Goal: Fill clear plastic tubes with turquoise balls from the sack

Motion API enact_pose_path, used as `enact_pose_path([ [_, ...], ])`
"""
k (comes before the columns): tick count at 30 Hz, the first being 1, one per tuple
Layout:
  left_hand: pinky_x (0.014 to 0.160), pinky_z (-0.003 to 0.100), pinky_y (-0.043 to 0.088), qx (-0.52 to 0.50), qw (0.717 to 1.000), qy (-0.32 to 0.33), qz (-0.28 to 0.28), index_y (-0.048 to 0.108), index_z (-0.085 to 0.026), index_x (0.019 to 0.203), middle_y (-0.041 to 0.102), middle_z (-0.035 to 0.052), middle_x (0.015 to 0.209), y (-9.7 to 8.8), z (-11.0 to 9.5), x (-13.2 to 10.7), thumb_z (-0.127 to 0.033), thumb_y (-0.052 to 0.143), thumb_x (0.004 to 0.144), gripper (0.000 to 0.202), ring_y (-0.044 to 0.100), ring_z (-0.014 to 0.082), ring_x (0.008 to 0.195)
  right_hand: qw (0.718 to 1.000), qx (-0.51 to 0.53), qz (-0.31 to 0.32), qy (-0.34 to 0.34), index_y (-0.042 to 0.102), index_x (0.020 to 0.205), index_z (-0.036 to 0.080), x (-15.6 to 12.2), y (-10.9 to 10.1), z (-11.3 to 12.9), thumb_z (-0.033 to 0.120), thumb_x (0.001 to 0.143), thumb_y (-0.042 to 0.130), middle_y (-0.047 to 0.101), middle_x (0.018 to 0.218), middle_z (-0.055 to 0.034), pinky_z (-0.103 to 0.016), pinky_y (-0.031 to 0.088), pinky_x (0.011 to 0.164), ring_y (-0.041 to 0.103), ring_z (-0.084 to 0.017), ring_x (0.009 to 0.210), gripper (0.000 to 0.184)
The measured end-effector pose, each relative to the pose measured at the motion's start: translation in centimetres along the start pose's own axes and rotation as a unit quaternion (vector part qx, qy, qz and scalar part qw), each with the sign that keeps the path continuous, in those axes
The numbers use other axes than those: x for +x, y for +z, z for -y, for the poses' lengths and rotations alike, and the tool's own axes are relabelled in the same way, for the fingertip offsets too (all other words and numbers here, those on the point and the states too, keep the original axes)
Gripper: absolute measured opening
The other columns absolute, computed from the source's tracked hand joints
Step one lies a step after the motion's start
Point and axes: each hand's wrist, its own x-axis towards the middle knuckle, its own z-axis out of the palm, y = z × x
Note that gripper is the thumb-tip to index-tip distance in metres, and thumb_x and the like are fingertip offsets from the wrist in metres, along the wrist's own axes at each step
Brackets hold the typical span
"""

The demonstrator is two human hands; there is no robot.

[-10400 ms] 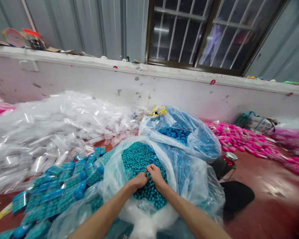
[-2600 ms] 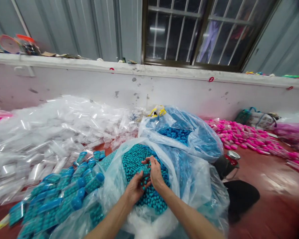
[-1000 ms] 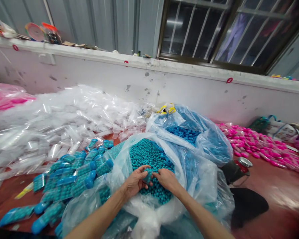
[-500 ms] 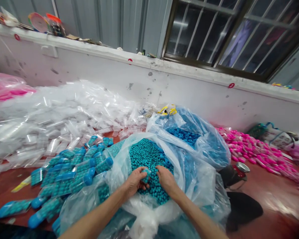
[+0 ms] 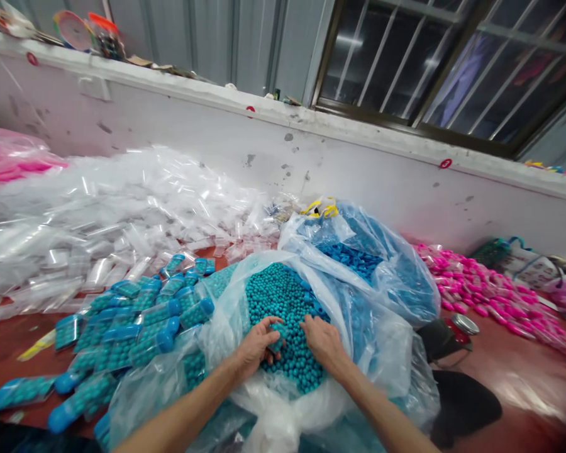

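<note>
Teal beads (image 5: pixel 283 289) fill an open clear plastic bag (image 5: pixel 226 314) in front of me. Over the beads, my left hand (image 5: pixel 259 343) is closed round a small clear container of teal beads (image 5: pixel 278 338), mostly covered by the fingers. To its right, my right hand (image 5: pixel 324 340) hovers at the bead pile with its fingertips drawn together; anything between them is too small to make out. Blue plastic caps (image 5: pixel 314 305) lie at the right side of the beads. Filled clear containers with blue caps (image 5: pixel 146 333) are heaped left of the bag.
Behind the bead bag stands another bag of blue pieces (image 5: pixel 353 258). Empty clear tubes (image 5: pixel 122 214) form a large pile at the back left. Pink pieces (image 5: pixel 481 283) and a silver-lidded jar (image 5: pixel 465 324) lie right on the red table (image 5: pixel 528 384). A wall (image 5: pixel 358 182) runs behind.
My right hand has shifted slightly right, away from the container, and turned so that more of its back shows. My left hand still holds the container. The view has tilted a little.
</note>
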Motion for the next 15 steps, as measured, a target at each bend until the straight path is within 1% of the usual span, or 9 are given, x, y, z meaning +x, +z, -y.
enact_pose_path([
  [2,0.033,0.016,0.026,0.017,1.000,0.005,-0.007,0.040,-0.019,0.105,0.055,-0.0040,0.068,0.0,0.2,0.1,-0.043,0.060,0.066,0.050,0.051,0.0067,0.041,0.991,0.131,0.004,-0.021,0.056,0.101,0.019,0.1,-0.3,0.0,0.023,0.089,0.032,0.063,0.096,-0.0072,-0.027,0.042,0.076,0.058,-0.017,0.092,0.027],
  [3,0.033,0.016,0.026,0.028,0.999,0.009,-0.012,0.040,-0.019,0.105,0.053,-0.0050,0.067,0.0,0.2,0.1,-0.043,0.059,0.066,0.050,0.051,0.0063,0.040,0.978,0.204,0.011,-0.037,0.056,0.104,0.019,0.1,-0.5,0.2,0.022,0.088,0.032,0.063,0.097,-0.0058,-0.027,0.044,0.076,0.058,-0.016,0.090,0.029],
  [5,0.033,0.016,0.027,0.050,0.998,0.014,-0.019,0.040,-0.019,0.106,0.050,-0.0069,0.065,0.1,0.3,0.1,-0.043,0.058,0.067,0.049,0.049,0.0057,0.039,0.944,0.325,0.022,-0.054,0.056,0.107,0.020,0.2,-0.6,0.6,0.022,0.085,0.034,0.064,0.094,-0.0038,-0.026,0.047,0.068,0.059,-0.014,0.079,0.031],
  [7,0.034,0.016,0.028,0.064,0.998,0.017,-0.017,0.041,-0.019,0.106,0.049,-0.0074,0.064,0.2,0.3,0.0,-0.042,0.057,0.068,0.047,0.049,0.0056,0.039,0.914,0.404,0.022,-0.043,0.058,0.103,0.019,0.1,-0.6,1.3,0.026,0.082,0.039,0.063,0.082,-0.0020,-0.025,0.047,0.059,0.058,-0.013,0.066,0.030],
  [8,0.035,0.017,0.030,0.066,0.998,0.017,-0.016,0.041,-0.018,0.107,0.048,-0.0074,0.064,0.2,0.4,0.0,-0.041,0.057,0.068,0.047,0.048,0.0057,0.039,0.902,0.430,0.018,-0.030,0.060,0.100,0.018,0.1,-0.6,1.7,0.027,0.080,0.042,0.062,0.077,-0.0011,-0.024,0.047,0.055,0.057,-0.013,0.061,0.028],
  [10,0.036,0.018,0.032,0.062,0.998,0.015,-0.017,0.040,-0.018,0.108,0.048,-0.0072,0.064,0.2,0.5,0.0,-0.041,0.057,0.068,0.049,0.048,0.0060,0.038,0.887,0.461,0.004,0.003,0.062,0.090,0.018,0.0,-0.4,2.4,0.028,0.076,0.048,0.058,0.067,0.0008,-0.022,0.045,0.047,0.054,-0.012,0.055,0.023],
  [13,0.037,0.019,0.036,0.041,0.999,0.013,-0.024,0.038,-0.019,0.112,0.047,-0.0067,0.066,0.0,0.7,0.1,-0.041,0.059,0.067,0.054,0.049,0.0068,0.040,0.881,0.471,-0.025,0.039,0.063,0.080,0.017,-0.3,-0.1,3.1,0.031,0.075,0.049,0.051,0.055,0.0028,-0.020,0.041,0.040,0.050,-0.012,0.048,0.020],
  [15,0.038,0.019,0.037,0.025,0.999,0.016,-0.023,0.037,-0.019,0.113,0.050,-0.0048,0.070,-0.1,0.8,0.2,-0.042,0.060,0.066,0.057,0.050,0.0070,0.042,0.878,0.477,-0.034,0.035,0.064,0.082,0.016,-0.5,0.2,3.3,0.032,0.078,0.046,0.050,0.053,0.0031,-0.021,0.042,0.041,0.049,-0.012,0.047,0.024],
])
